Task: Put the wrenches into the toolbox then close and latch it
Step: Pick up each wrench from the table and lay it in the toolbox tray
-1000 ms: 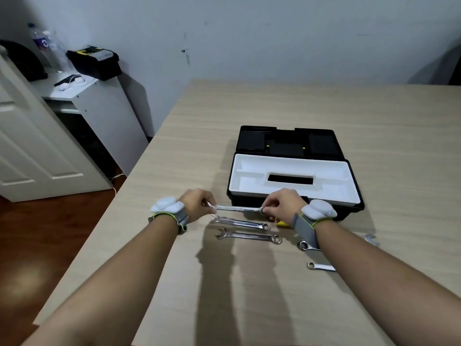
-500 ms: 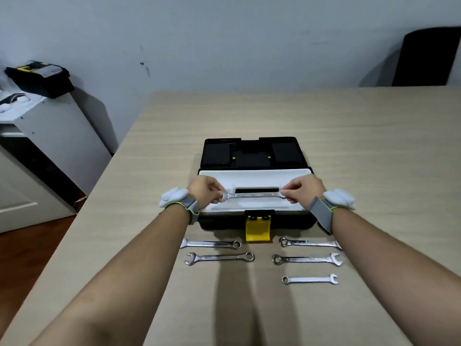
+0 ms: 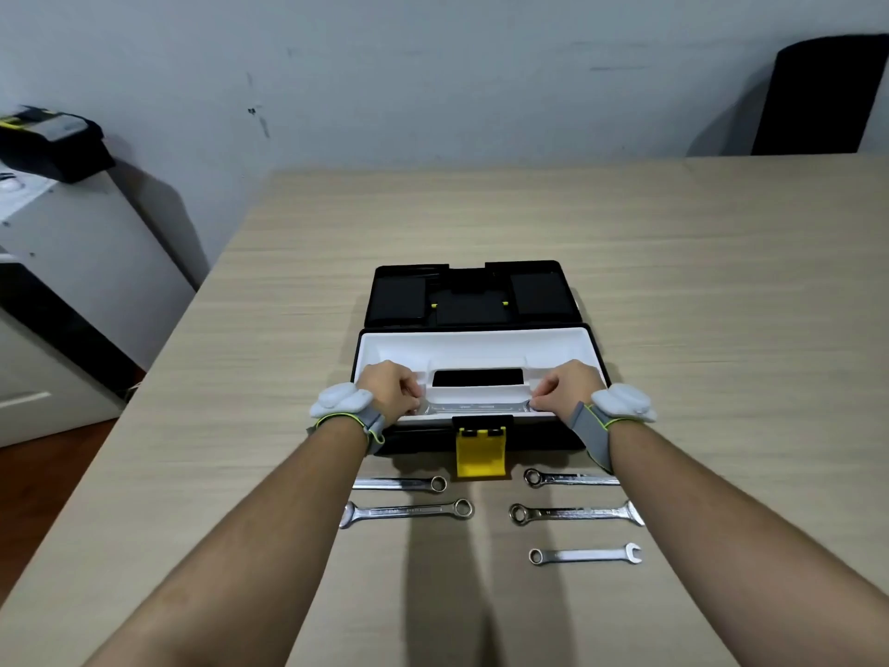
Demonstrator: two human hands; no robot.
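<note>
Toolbox (image 3: 481, 433) open on wooden table (image 3: 673, 281), black lid (image 3: 469, 293) laid back flat toward wall; white tray (image 3: 474, 351) seated in top of box, with dark rectangular opening at tray centre; yellow latch (image 3: 481, 452) hanging down at front edge, unfastened.

One wrench (image 3: 476, 407) held level along front channel of tray, just behind latch; whether touching tray floor or slightly above, cannot tell. Left hand (image 3: 389, 392) pinched on left end of wrench, fingers curled together around it; right hand (image 3: 565, 389) pinched on right end in same manner; both hands over front part of tray. Grey straps with white pods worn on both wrists.

Five more wrenches lying flat on table in front of box, none touched. Left of latch: upper left wrench (image 3: 401, 483) partly hidden by left forearm, ring end toward centre; lower left wrench (image 3: 406, 511) parallel below it. Right of latch: upper right wrench (image 3: 567, 478) partly covered by right forearm; middle right wrench (image 3: 575, 513) below it, ring end toward centre; small wrench (image 3: 584, 555) nearest to camera, shortest of set.

Black case (image 3: 53, 146) on white cabinet at far left; dark chair back (image 3: 822, 93) beyond table at far right.
</note>
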